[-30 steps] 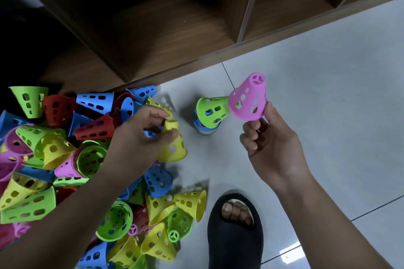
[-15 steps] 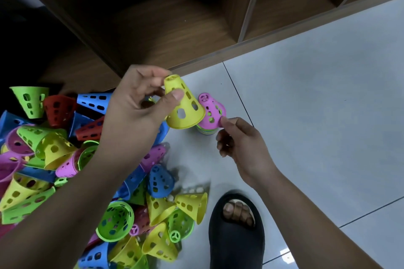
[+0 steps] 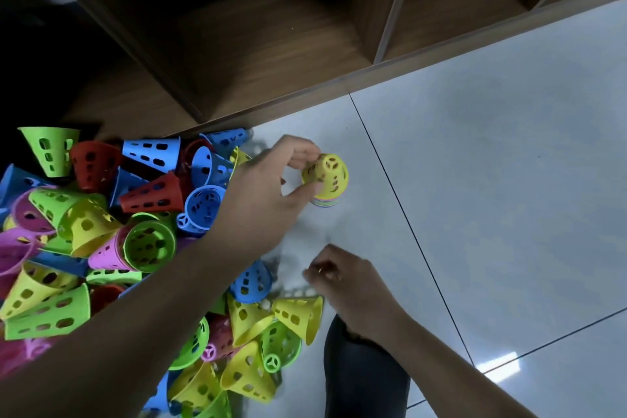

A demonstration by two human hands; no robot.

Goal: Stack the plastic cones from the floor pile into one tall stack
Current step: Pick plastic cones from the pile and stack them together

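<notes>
A short stack of cones (image 3: 326,199) stands on the grey floor tile, with a yellow cone (image 3: 328,176) on top of it. My left hand (image 3: 268,193) reaches from the left and pinches that yellow cone near its tip with thumb and fingers. My right hand (image 3: 342,276) hovers low near the front, fingers curled, holding nothing that I can see. A big pile of perforated cones (image 3: 112,241) in green, yellow, blue, red and pink lies on the floor to the left, partly hidden under my left forearm.
A wooden shelf unit (image 3: 271,44) with open compartments runs along the back. A foot in a dark slipper (image 3: 363,380) rests at the bottom centre, beside loose yellow and green cones (image 3: 295,319). Grey floor tiles (image 3: 492,180) spread to the right.
My left hand carried the yellow cone right and set it over the stack, covering the pink cone. My right hand let go of the pink cone and drew back toward me.
</notes>
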